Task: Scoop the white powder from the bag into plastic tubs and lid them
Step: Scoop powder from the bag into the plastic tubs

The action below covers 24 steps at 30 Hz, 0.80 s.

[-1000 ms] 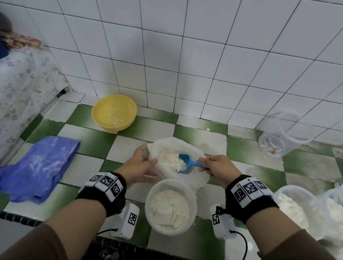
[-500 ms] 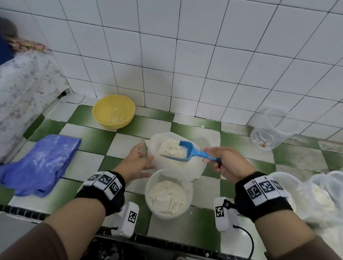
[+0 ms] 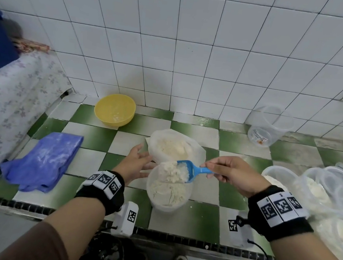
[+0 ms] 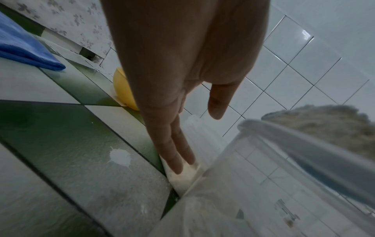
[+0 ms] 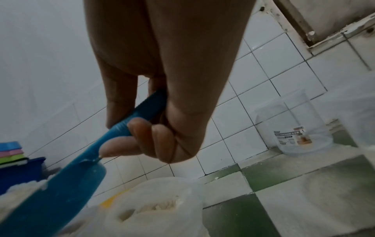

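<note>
A clear bag (image 3: pixel 177 146) of white powder stands open on the green-and-white tiled counter (image 3: pixel 92 133). In front of it is a plastic tub (image 3: pixel 168 191) partly filled with powder. My right hand (image 3: pixel 229 172) grips the handle of a blue scoop (image 3: pixel 192 170) heaped with powder, held over the tub's rim. In the right wrist view the fingers (image 5: pixel 142 141) curl round the scoop handle (image 5: pixel 129 121). My left hand (image 3: pixel 136 164) is open, its straight fingertips (image 4: pixel 178 162) touching the bag's side (image 4: pixel 194 144) beside the tub (image 4: pixel 274 176).
A yellow bowl (image 3: pixel 114 110) sits by the back wall, a blue cloth (image 3: pixel 43 159) at the left. An empty clear jar (image 3: pixel 269 125) stands back right. Filled tubs and stacked lids (image 3: pixel 318 191) crowd the right edge. The counter's front edge runs just below my wrists.
The right hand lifted the loaded scoop out of the bag and brought it toward me, over the tub. The left hand stayed by the bag's side.
</note>
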Available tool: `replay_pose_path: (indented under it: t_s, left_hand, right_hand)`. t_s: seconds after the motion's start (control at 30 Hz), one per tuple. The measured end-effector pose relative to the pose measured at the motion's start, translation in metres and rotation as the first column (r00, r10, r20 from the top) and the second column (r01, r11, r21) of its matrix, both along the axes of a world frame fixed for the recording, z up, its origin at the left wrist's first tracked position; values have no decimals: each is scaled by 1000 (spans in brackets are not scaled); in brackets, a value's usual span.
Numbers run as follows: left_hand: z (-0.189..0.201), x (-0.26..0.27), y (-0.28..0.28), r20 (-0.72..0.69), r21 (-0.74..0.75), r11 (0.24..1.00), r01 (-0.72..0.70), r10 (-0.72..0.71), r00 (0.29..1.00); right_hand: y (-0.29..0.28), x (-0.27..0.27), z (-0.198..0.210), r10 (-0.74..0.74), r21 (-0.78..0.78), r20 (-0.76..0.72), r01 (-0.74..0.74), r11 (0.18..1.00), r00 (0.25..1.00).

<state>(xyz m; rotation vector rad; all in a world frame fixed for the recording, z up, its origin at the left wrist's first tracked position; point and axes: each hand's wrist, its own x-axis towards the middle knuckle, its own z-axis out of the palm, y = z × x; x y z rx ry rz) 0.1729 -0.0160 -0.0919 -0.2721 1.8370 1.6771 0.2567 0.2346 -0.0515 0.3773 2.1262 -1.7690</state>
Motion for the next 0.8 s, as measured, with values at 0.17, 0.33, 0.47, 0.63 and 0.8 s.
replay_pose_path:
  t_s: [0.17, 0.33, 0.47, 0.63, 0.8]
  left_hand:
    - [1, 3, 0, -6, -12, 1000, 3, -3, 1000]
    - [2, 3, 2, -2, -20, 1000, 6, -6, 1000]
    - [2, 4, 1, 2, -23, 1000, -1, 1, 1000]
    - [0, 4, 0, -1, -21, 1000, -4, 4, 1000]
    - [0, 1, 1, -2, -12, 1000, -9, 9, 1000]
  right_hand:
    - [-9, 4, -2, 83, 212, -85, -63, 975, 993]
    - [-14, 7, -6, 143, 310, -148, -91, 946, 979]
    - [-15, 7, -11, 174, 345, -182, -103, 933, 968]
    - [-16, 8, -17, 188, 377, -244, -86, 922, 951]
    - [-14, 7, -19, 177, 359, -262, -74, 930, 949]
